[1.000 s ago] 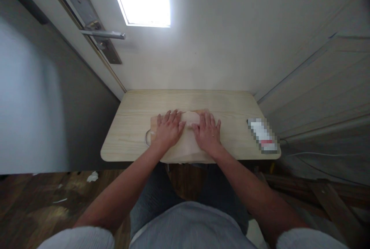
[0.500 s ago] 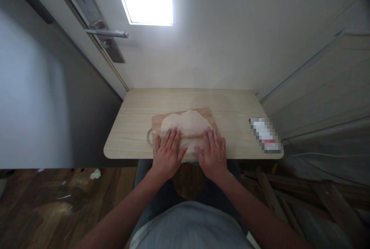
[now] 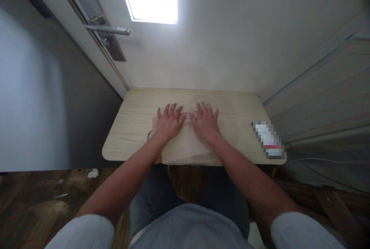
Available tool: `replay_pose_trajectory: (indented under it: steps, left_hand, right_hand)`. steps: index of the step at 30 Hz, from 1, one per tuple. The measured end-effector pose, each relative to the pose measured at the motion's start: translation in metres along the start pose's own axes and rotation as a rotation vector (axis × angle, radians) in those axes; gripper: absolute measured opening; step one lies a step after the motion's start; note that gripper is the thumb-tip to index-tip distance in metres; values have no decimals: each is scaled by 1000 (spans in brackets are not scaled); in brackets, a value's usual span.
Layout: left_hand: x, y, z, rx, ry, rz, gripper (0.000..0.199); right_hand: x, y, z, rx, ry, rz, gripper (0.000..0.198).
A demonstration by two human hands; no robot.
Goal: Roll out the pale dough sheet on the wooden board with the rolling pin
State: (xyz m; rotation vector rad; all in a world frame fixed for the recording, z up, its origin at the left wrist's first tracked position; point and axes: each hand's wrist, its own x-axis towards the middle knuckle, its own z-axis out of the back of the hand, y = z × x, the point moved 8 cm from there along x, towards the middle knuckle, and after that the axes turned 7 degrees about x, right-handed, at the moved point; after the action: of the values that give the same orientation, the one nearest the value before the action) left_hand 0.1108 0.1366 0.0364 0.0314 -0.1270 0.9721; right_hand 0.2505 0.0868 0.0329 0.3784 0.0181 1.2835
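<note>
A pale, flat sheet of dough (image 3: pixel 190 147) covers most of a wooden cutting board (image 3: pixel 157 159), its near edge reaching the table's front edge. My left hand (image 3: pixel 169 121) lies palm down over the board's far left part, fingers spread and pointing away from me. Level with it, on the far right part, my right hand (image 3: pixel 206 121) is also flat with its fingers apart. Their thumbs point towards each other with a small gap between. A thin line like a rod's edge shows in that gap; whatever lies under the palms is hidden.
The board rests on a light wooden table (image 3: pixel 127 125) pushed against a white door with a metal handle (image 3: pixel 108 30). A metal loop (image 3: pixel 149 135) sticks out at the board's left. A pixelated, phone-like object (image 3: pixel 267 139) lies at the table's right end.
Both hands have slid forward, away from me, from the near part of the board to its far edge. More of the dough's near part now shows between my forearms.
</note>
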Motion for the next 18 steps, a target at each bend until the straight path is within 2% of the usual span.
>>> replay_pose_trajectory:
  steps: [9,14,18]
  left_hand:
    - [48,18,-14,-37,85,9,63]
    - [62,24,-18,-56,110,4,63]
    - [65,24,-15,-60,82,3,62]
  right_hand:
    - [53,-5,-16,-21,115,-69,66]
    - [71,-8,-24,-17,172,-86,69]
    - [76,-9,-26,1,157,-85,69]
